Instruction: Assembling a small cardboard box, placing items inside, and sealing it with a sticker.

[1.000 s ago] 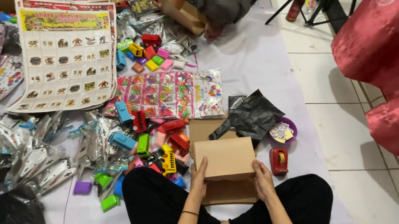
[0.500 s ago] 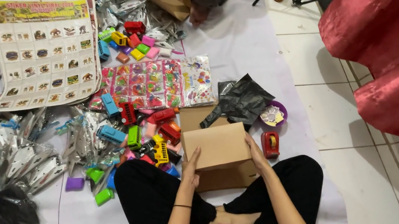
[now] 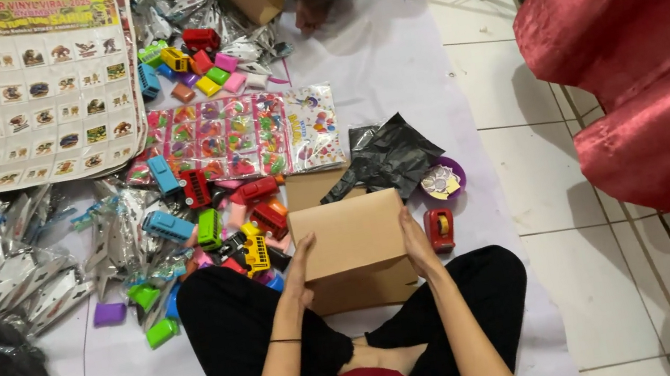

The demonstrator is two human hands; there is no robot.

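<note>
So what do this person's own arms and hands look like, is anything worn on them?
Both arms are bare from the elbow down, with no sleeves in view and no gloves. The left hand has a thin dark band round its wrist, like a hair tie or slim bracelet. The right hand and its wrist carry nothing that I can see. No rings or a watch show at this size.

Matt cardboard box (image 3: 352,235); seemingly glossy curtain (image 3: 651,72)
</note>
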